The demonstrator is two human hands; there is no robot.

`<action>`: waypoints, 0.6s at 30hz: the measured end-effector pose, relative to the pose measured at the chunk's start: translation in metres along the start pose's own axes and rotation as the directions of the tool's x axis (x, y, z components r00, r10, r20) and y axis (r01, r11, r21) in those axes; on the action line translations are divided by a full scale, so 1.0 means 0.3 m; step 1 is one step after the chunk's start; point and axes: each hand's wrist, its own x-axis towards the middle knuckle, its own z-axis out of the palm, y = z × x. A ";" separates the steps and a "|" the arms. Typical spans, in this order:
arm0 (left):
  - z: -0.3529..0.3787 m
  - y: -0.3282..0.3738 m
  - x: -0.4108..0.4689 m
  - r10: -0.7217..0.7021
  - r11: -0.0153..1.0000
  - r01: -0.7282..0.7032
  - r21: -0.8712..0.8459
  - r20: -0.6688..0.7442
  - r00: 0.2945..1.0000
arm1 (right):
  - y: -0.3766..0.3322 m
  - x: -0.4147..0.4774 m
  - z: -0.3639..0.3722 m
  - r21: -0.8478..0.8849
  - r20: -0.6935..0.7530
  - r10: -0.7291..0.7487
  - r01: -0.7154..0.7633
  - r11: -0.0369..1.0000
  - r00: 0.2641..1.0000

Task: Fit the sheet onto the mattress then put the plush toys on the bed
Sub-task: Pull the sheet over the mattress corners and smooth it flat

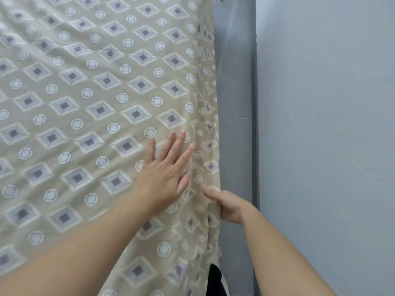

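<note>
A beige sheet point(102, 99) printed with diamonds and pale circles covers the mattress and fills the left two thirds of the head view. My left hand point(165, 170) lies flat on top of it near the right edge, fingers straight and spread. My right hand point(229, 206) is at the mattress's right side, thumb on top of the sheet and fingers curled under its hanging edge, which hides the fingertips. The sheet is rumpled along that side. No plush toys are in view.
A grey padded bed frame point(234, 82) runs along the mattress's right side. Beyond it lies a pale grey surface point(324, 124). A dark gap point(214, 280) shows below the sheet's edge at the bottom.
</note>
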 end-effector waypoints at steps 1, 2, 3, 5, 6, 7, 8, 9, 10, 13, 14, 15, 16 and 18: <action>0.001 0.017 -0.037 -0.006 1.000 0.006 -0.001 0.008 1.000 | 0.042 -0.029 0.018 -0.004 -0.003 0.004 -0.004 1.000 1.000; 0.006 0.030 -0.068 -0.015 1.000 0.015 -0.006 0.019 1.000 | 0.080 -0.049 0.032 -0.011 -0.033 -0.003 0.002 1.000 0.999; 0.010 0.044 -0.107 -0.023 1.000 0.024 -0.011 0.030 0.999 | 0.121 -0.070 0.044 -0.031 -0.108 -0.023 0.020 0.999 0.994; 0.018 0.079 -0.213 -0.020 1.000 0.020 -0.010 0.036 0.999 | 0.219 -0.126 0.064 -0.154 -0.329 -0.125 0.077 0.985 0.936; 0.025 0.102 -0.281 -0.016 1.000 0.016 -0.012 0.029 0.999 | 0.283 -0.165 0.074 -0.216 -0.424 -0.191 0.106 0.971 0.885; 0.033 0.122 -0.332 -0.014 1.000 0.015 -0.019 0.025 1.000 | 0.334 -0.192 0.067 -0.242 -0.480 -0.230 0.124 0.962 0.847; 0.042 0.152 -0.403 -0.015 0.999 0.016 -0.033 0.031 0.999 | 0.409 -0.235 0.067 -0.227 -0.507 -0.241 0.142 0.964 0.828; 0.052 0.173 -0.453 -0.023 0.999 0.025 -0.049 0.041 0.999 | 0.471 -0.265 0.063 -0.229 -0.516 -0.239 0.137 0.964 0.822; 0.061 0.196 -0.505 -0.034 0.997 0.037 -0.061 0.049 0.998 | 0.538 -0.291 0.061 -0.240 -0.523 -0.241 0.130 0.962 0.818; 0.079 0.254 -0.606 -0.039 0.998 0.042 -0.057 0.058 0.998 | 0.701 -0.330 0.053 -0.303 -0.545 -0.296 0.146 0.942 0.784; 0.082 0.262 -0.619 -0.038 0.998 0.041 -0.050 0.051 0.998 | 0.725 -0.334 0.047 -0.324 -0.566 -0.327 0.161 0.932 0.757; 0.087 0.274 -0.638 -0.037 0.998 0.039 -0.047 0.044 0.998 | 0.746 -0.335 0.035 -0.357 -0.597 -0.357 0.161 0.920 0.718; 0.091 0.279 -0.647 -0.026 0.998 0.028 -0.050 0.039 0.999 | 0.750 -0.331 0.017 -0.380 -0.626 -0.378 0.156 0.912 0.682; 0.101 0.297 -0.681 0.015 0.999 -0.013 -0.045 0.031 0.999 | 0.776 -0.324 -0.025 -0.413 -0.664 -0.399 0.135 0.901 0.632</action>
